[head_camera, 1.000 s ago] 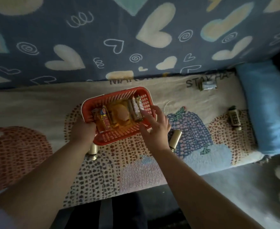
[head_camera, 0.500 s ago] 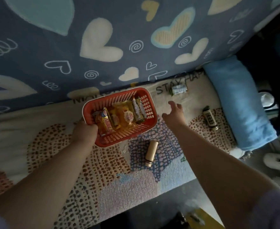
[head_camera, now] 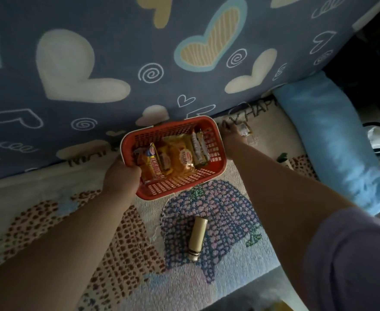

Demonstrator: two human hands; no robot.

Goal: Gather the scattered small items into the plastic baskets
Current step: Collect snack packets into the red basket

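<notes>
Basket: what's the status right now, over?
Left hand grips basket, snacks inside. Right hand at packet beyond it, grip unclear. Tube loose on blanket, nearer.

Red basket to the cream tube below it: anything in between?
Bare. In the head view, only the purple patch of the mat lies between the red basket and the cream tube; no item sits there.

bed cover (head_camera: 72,221) | cream tube (head_camera: 197,237) ctr | blue roll (head_camera: 332,142) rt edge | small pkt (head_camera: 244,129) far
</notes>
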